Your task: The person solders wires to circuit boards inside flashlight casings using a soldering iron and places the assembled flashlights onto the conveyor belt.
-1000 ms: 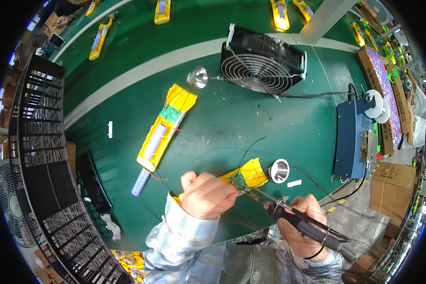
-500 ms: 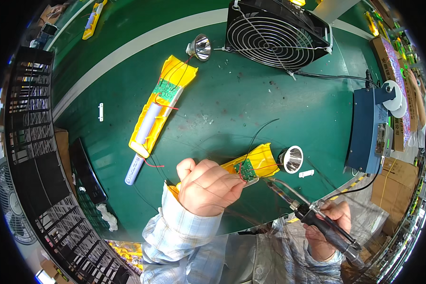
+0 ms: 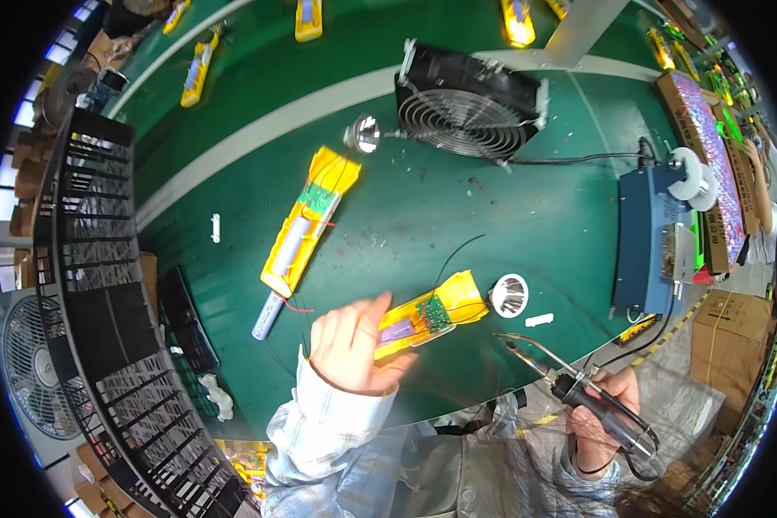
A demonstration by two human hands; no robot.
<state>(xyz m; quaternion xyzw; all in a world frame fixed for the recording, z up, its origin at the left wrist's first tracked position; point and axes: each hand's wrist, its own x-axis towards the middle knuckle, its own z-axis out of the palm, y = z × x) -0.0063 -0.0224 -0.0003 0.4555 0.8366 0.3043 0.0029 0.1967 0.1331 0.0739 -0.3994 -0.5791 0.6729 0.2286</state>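
Note:
My left hand rests on the near end of a yellow-wrapped battery pack that lies on the green table. A small green circuit board on the pack faces up. My right hand grips a black soldering iron by its handle. Its thin metal tip points left and sits just right of the pack, apart from it. A small silver reflector cup stands beside the pack's far end.
A second yellow battery pack with a loose cell lies further left. A black fan stands at the back, a blue box unit at the right, a black wire rack at the left. Another silver reflector lies near the fan.
My left hand has loosened from a closed grip on the pack to fingers spread over its near end. The soldering iron has drawn away to the right of the pack.

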